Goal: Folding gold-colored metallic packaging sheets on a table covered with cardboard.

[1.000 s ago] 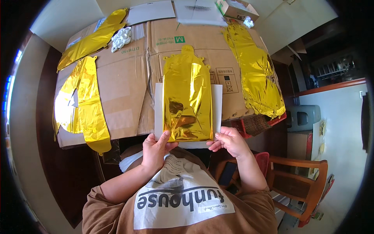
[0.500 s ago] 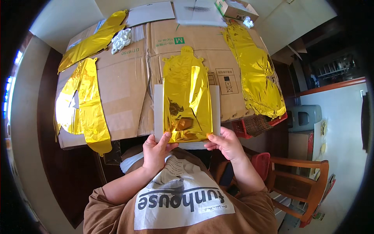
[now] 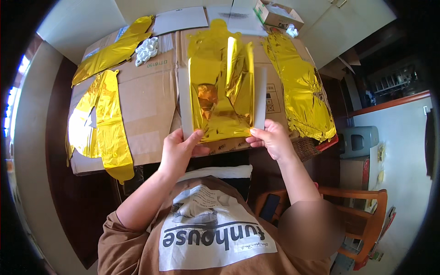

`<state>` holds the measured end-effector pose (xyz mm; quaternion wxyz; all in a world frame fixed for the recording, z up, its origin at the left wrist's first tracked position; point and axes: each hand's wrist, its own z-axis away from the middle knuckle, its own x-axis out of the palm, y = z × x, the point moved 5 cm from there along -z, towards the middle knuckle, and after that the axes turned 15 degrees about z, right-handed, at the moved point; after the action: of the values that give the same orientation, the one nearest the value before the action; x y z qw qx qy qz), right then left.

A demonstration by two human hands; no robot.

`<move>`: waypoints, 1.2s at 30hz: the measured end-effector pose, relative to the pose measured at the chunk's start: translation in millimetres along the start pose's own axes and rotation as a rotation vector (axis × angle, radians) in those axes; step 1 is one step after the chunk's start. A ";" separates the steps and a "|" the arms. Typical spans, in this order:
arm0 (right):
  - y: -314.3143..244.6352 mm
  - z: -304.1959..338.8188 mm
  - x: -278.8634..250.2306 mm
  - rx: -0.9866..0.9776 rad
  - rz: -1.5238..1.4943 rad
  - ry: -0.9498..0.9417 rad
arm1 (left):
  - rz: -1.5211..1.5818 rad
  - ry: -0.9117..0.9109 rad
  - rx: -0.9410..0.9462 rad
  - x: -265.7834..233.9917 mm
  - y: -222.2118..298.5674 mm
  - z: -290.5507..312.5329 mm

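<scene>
A flat, uninflated gold foil balloon [image 3: 222, 103] lies over a pale board [image 3: 261, 96], whose edges show on both sides of it. My left hand [image 3: 182, 144] pinches the near left corner, thumb on top of the foil and fingers beneath. At the near right corner my right hand [image 3: 272, 140] grips in the same way. The foil's far end, with a rounded tab, reaches past the board. More flat gold foil balloons lie about: one [image 3: 110, 123] at the near left, one [image 3: 110, 52] at the far left and one [image 3: 302, 91] on the right.
Flattened cardboard [image 3: 151, 96] covers the table. On it are a white coiled bundle [image 3: 146, 50], a white sheet [image 3: 180, 20] and an open box [image 3: 278, 14] at the back. A wooden chair [image 3: 353, 195] stands at the lower right, with a dark phone [image 3: 270, 206] near it.
Both hands have moved forward, carrying the foil balloon and board away from my body and seemingly higher. My grip on both corners stays the same.
</scene>
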<state>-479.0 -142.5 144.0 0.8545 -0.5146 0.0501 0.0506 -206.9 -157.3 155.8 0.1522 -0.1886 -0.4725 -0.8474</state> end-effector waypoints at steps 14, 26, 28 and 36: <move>-11.8 -11.3 -2.8 -0.002 0.382 0.068 | -1.209 -0.436 1.161 25.0 35.1 -22.4; -31.1 10.2 -19.7 -0.314 0.944 0.420 | -1.105 -0.534 1.004 22.3 27.3 -37.2; -31.2 9.9 -19.6 -0.345 0.957 0.444 | -1.191 -0.504 1.037 25.9 29.8 -29.4; -48.2 -14.8 -8.4 -0.799 1.157 0.604 | -1.418 -0.276 1.031 63.4 22.9 -34.2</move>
<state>-481.2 -178.4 180.5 0.3901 -0.6676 0.5209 0.3616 -258.9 -203.4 185.8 -0.4010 0.1400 -0.8153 -0.3935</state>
